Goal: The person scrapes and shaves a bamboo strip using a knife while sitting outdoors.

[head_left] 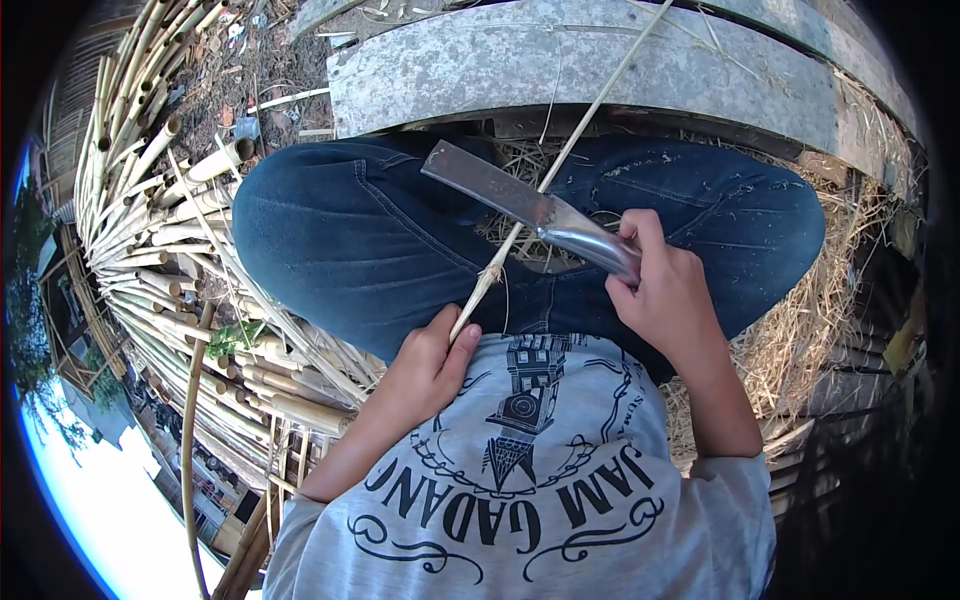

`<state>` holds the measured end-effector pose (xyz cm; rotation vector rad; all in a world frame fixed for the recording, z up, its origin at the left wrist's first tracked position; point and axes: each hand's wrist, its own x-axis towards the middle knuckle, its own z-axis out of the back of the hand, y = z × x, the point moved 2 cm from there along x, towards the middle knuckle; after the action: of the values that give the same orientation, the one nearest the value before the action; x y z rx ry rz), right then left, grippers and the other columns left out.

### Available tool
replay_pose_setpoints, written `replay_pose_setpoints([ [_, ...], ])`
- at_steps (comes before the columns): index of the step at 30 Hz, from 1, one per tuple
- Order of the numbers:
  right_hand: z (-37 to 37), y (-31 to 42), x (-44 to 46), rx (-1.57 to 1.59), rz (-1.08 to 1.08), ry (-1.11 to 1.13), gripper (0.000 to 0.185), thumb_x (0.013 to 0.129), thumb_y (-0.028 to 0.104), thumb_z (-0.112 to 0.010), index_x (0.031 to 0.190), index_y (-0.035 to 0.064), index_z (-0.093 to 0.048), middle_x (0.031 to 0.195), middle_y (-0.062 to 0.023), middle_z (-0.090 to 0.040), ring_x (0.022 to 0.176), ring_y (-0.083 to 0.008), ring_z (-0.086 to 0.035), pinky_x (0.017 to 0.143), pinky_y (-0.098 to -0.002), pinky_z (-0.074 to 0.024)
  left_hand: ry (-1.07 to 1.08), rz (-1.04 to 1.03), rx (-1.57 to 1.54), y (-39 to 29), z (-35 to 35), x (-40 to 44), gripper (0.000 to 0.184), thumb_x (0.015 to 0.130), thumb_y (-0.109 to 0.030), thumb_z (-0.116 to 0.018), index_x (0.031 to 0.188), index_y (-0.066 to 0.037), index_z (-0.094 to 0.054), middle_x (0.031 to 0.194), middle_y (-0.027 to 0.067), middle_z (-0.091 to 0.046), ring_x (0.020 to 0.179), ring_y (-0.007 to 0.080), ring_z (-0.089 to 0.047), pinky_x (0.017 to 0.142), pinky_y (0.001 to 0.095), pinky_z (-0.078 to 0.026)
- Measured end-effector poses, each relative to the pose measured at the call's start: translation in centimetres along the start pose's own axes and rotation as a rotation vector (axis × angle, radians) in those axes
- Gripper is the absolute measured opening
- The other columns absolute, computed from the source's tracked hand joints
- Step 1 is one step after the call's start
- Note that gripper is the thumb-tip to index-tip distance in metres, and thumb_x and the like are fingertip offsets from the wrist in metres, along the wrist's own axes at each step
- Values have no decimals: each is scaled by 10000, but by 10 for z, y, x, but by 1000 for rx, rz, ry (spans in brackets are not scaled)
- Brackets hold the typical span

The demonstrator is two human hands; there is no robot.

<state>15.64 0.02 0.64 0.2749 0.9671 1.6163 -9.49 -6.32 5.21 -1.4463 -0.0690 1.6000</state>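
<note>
My left hand is closed around the near end of a thin bamboo strip, close to my shirt. From there the strip runs up and away to the right, over the weathered boards. In my right hand is the shiny metal handle of a cleaver-like knife, my fingers wrapped round it. Its flat, dark blade points up and left and lies across the strip between my knees. A rough node with frayed fibres shows on the strip below the blade.
Weathered grey boards lie in front of my crossed legs. Many cut bamboo poles are piled at the left. Dry shavings cover the ground at the right and under the knees. A thin upright pole stands at the lower left.
</note>
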Motion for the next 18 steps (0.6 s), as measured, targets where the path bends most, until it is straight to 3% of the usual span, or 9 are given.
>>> replay_pose_setpoints([
  [9,5,-2,-3,-292,96,116,270,685,159,-767,817,51,-557,713,-122,-664,637,-319,-673,596,-402,-545,-16,13,20,2,-1,0,241,1018,-182,-461,922,37,-491,636,259,-532,633,476,-558,570,446,-427],
  [12,18,-16,12,-435,10,0,172,684,125,-730,749,45,-593,697,-150,-657,642,-338,-673,590,-411,-546,-19,14,-25,0,1,1,244,1023,-183,-450,938,41,-496,652,254,-530,630,461,-545,589,435,-432],
  [15,48,-44,36,-522,-253,-151,187,744,161,-727,783,19,-611,733,-188,-674,699,-368,-685,639,-452,-553,13,54,-20,-1,2,1,246,1027,-182,-441,939,41,-497,660,245,-524,621,436,-524,605,419,-433],
  [18,43,-20,34,-521,-169,-40,194,762,175,-729,792,21,-616,722,-191,-672,701,-372,-686,653,-454,-559,33,40,-38,1,3,2,266,1034,-190,-432,930,45,-502,649,211,-518,596,367,-521,613,412,-435],
])
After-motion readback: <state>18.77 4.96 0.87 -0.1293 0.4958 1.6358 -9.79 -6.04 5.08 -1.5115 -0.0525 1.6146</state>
